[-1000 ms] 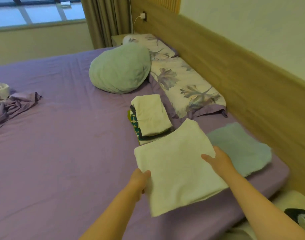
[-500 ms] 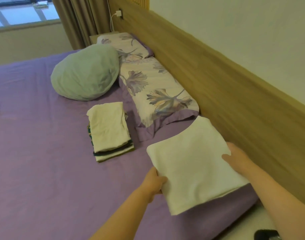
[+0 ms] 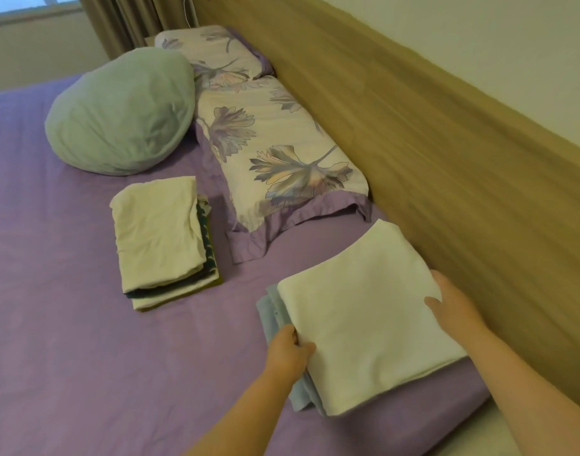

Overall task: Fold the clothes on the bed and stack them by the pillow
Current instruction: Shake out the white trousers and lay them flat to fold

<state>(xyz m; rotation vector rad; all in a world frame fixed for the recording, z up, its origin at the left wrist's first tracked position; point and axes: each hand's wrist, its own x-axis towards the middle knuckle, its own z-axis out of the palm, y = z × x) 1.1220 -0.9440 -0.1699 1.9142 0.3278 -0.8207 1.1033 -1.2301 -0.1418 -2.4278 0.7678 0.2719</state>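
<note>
A folded white towel [image 3: 367, 311] is held at two edges above the purple bed [image 3: 84, 340], close to the wooden headboard [image 3: 430, 143]. The left hand [image 3: 287, 355] is curled on the towel's near left edge, thumb on top and fingers hidden beneath. The right hand [image 3: 453, 302] is laid on the right edge with thumb over the cloth; whether its fingers are wrapped under cannot be told. A folded blue cloth [image 3: 272, 311] is seen directly beneath the towel, its edges showing at the left and front. A stack [image 3: 160, 238] of folded clothes, topped by a cream piece, is set just beside the floral pillow [image 3: 275, 153]. A green cushion [image 3: 121, 113] is placed beyond the stack, against a second floral pillow [image 3: 213, 47].
</note>
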